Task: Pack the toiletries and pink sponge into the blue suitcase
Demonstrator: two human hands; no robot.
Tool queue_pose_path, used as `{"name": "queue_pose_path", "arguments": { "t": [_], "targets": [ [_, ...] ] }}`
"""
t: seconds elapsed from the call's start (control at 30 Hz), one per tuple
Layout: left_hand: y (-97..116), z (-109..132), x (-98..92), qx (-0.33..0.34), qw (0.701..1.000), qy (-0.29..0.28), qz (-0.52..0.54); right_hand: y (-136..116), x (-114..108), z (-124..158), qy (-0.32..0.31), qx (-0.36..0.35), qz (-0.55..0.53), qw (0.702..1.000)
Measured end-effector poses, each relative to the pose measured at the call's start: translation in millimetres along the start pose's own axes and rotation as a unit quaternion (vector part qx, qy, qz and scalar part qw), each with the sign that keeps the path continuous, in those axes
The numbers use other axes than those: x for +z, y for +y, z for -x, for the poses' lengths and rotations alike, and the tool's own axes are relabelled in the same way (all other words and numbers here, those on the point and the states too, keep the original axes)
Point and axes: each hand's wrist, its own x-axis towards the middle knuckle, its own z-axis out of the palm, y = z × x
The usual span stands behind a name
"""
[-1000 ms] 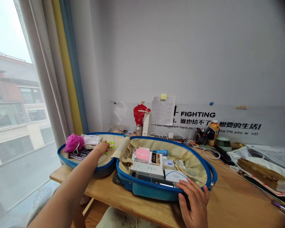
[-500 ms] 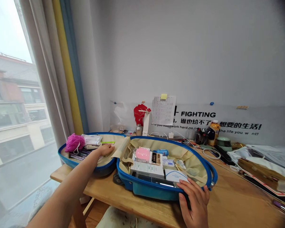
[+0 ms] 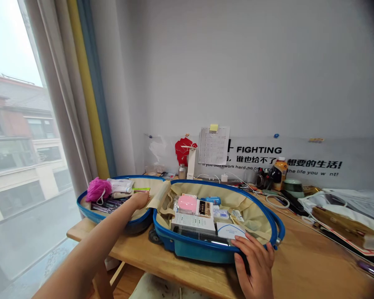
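A small blue suitcase (image 3: pixel 190 251) lies open on a wooden desk (image 3: pixel 302 265), both halves lined in beige. My left hand (image 3: pixel 140 199) reaches into the left half (image 3: pixel 84 204) and rests on the lining near the hinge, fingers flat and holding nothing. Just beyond it lie a thin green item (image 3: pixel 141 189), white tubes (image 3: pixel 121 185), dark pens (image 3: pixel 107 204) and a pink bath pouf (image 3: pixel 95 189). My right hand (image 3: pixel 255 265) lies spread over the right half's front rim, next to a white box (image 3: pixel 230 230). That half also holds a pink case (image 3: pixel 187 202) and other boxes (image 3: pixel 193 222).
Curtains (image 3: pixel 81 95) and a window stand at the left. Along the wall are a lettered backboard (image 3: pixel 299 160), a pinned paper sheet (image 3: pixel 214 145), an orange bottle (image 3: pixel 280 171), a green bowl (image 3: pixel 293 185) and cables (image 3: pixel 277 201). Bags and papers (image 3: pixel 343 218) cover the desk's right side.
My left hand has let go of the green item and slid right, toward the hinge. The right hand has stayed on the rim. The view tilted up slightly.
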Motion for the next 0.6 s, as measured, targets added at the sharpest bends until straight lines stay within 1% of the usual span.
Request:
{"name": "queue_pose_path", "arguments": {
  "t": [0.4, 0.5, 0.6],
  "targets": [
    [3.1, 2.8, -1.0, -0.003, 0.999, -0.04, -0.011, 0.9, -0.4, 0.3, 0.002, -0.002, 0.009, 1.0],
    [3.5, 2.5, 0.6, -0.007, 0.999, -0.041, -0.007, 0.8, -0.8, 0.0, 0.004, 0.002, 0.009, 1.0],
    [3.9, 1.4, 0.7, -0.012, 1.0, -0.029, 0.0, 0.5, -1.9, -0.9, 0.004, 0.001, 0.009, 1.0]
  ]
}}
